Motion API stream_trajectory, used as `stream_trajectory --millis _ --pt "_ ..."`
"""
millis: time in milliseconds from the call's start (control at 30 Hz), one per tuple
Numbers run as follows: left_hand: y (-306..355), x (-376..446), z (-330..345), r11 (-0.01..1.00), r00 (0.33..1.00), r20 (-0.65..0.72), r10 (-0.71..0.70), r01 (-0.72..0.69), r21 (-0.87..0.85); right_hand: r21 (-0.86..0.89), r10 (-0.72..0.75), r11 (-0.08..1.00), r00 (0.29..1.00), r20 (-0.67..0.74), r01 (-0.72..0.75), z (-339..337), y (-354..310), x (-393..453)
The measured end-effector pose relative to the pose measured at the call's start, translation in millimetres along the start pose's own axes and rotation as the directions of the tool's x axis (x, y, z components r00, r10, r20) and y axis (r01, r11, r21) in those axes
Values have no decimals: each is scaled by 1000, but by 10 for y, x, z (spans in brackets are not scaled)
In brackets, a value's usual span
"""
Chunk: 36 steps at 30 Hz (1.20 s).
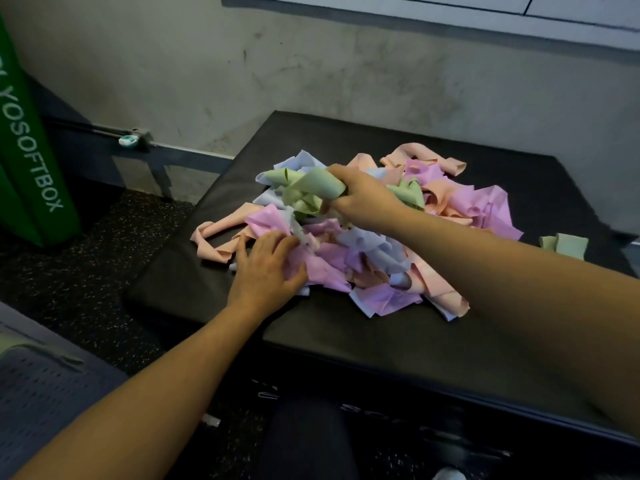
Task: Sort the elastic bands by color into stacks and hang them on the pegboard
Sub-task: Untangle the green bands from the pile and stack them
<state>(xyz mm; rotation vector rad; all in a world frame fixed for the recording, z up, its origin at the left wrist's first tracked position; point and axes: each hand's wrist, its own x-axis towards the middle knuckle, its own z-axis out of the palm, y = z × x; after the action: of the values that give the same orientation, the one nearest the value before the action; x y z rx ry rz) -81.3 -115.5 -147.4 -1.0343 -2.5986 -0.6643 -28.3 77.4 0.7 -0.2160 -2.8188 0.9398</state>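
A tangled pile of elastic bands [446, 202] in pink, peach, pale blue and green lies on a black padded box [346, 327]. My right hand [360, 197] grips a bunch of green bands [311, 188] at the top of the pile, lifted a little above it. At the pile's near left edge, my left hand [266, 268] rests with spread fingers on pink bands [266, 218]. A single green band [566, 244] lies apart at the box's right edge. The pegboard is not in view.
A green soft box [31, 161] printed with white letters leans at the far left. A grey concrete wall [311, 74] rises behind the black box. Speckled rubber floor [86, 271] lies to the left, and a grey mesh seat [38, 393] sits at the lower left.
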Motion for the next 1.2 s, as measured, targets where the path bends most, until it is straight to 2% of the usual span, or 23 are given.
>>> stream_trajectory --millis 133,233,300,400,467,500,567,633,667,767,933,1033,1100,1200 --pt "60 23 -91 999 989 141 -38 33 39 303 63 952 996 -67 -40 -204 -108 -223" --pt "159 71 -144 995 974 209 -85 72 68 561 183 817 982 -33 -134 -333 -170 -433" --pt "230 106 -180 990 967 217 -132 116 83 663 247 726 969 -4 -182 -412 -165 -560" --pt "359 137 -264 987 983 84 -160 161 2 752 306 619 951 36 -227 -482 -100 -740" --pt "515 134 -369 967 985 -60 -164 149 -208 797 326 552 943 66 -246 -521 -69 -883" --pt "627 124 -441 909 975 -81 -205 159 -385 810 322 534 944 74 -245 -541 -55 -958" --pt "878 102 -579 661 960 18 -278 205 -722 819 310 525 948 70 -232 -580 -49 -1117" --pt "1148 51 -674 405 956 111 -273 218 -888 813 311 533 948 69 -234 -621 -57 -1311" --pt "1270 22 -711 343 963 123 -242 203 -917 809 306 537 949 77 -239 -634 -47 -1405" --pt "1576 -105 -781 365 983 161 -94 184 -913 821 293 512 950 110 -253 -681 -67 -1700" --pt "1937 -320 -709 380 960 261 99 206 -902 850 317 452 939 131 -271 -748 -52 -2111" --pt "2090 -456 -683 272 934 338 113 298 -915 852 338 420 925 174 -314 -801 3 -2318" --pt "2154 -516 -650 295 931 345 115 299 -907 840 353 406 909 219 -360 -839 30 -2457" --pt "2289 -610 -716 346 926 353 135 290 -893 794 394 456 891 224 -402 -878 70 -2659"
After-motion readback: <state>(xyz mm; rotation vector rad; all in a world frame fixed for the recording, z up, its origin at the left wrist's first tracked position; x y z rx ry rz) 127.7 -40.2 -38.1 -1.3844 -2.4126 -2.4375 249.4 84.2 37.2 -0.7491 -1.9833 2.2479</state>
